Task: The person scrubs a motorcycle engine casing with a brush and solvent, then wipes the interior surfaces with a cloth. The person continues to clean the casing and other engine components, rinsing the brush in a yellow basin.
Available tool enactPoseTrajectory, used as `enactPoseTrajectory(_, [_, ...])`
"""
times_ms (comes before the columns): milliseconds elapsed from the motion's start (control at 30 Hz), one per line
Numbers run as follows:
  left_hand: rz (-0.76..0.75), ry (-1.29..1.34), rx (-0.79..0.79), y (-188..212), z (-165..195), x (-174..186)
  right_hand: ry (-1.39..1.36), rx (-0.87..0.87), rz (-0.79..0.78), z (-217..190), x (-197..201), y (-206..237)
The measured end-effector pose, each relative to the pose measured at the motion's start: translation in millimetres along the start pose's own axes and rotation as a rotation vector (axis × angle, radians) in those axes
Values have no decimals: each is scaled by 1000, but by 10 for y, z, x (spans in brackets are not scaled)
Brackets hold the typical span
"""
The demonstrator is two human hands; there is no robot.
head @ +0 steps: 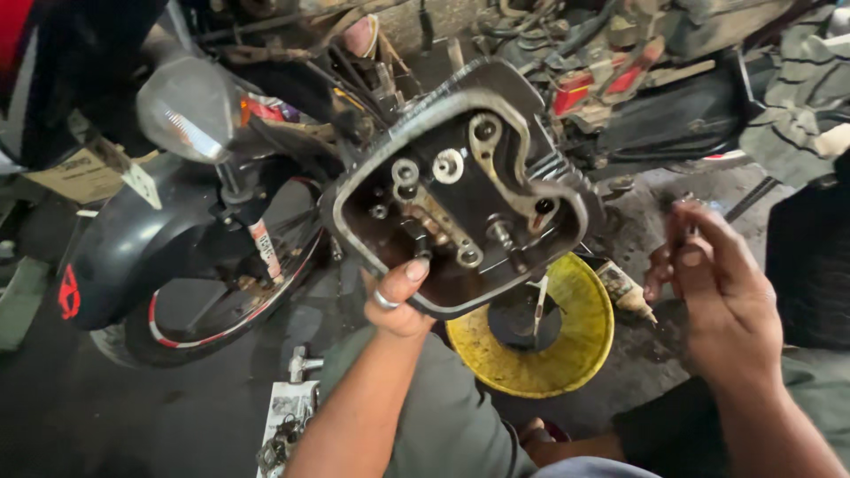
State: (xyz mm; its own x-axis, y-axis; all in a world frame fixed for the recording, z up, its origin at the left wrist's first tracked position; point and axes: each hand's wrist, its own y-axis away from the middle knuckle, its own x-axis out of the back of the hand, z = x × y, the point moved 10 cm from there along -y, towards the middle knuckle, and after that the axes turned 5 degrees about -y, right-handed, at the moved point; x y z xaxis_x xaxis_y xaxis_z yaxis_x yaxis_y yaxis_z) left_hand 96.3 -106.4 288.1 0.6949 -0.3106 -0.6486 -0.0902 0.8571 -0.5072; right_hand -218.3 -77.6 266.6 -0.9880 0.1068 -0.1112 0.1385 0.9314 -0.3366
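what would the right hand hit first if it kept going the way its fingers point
The right hand points up and to the left, toward the metal engine cover held up by the left hand. That cover's right edge looks like the first thing in line, though depth between them is unclear.

Brown cardboard box (78,177) far left; small glue bottle (625,289) beside yellow bowl (580,341).

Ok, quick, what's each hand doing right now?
Left hand: closed on the engine head, thumb on its lower rim.
Right hand: fingers pinching something small; cannot tell what.
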Motion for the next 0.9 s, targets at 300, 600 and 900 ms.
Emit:
enactPoseTrajectory(300, [-46, -174, -6, 110, 92, -106, 321, 224, 88, -589, 50, 268])
enactPoseTrajectory(600, [-7, -194, 29, 168, 46, -46, 546, 392, 118, -1056, -150, 330])
enactPoseTrajectory(900, [-8, -68, 22, 52, 76, -238, 654, 452, 106, -1144, -336, 311])
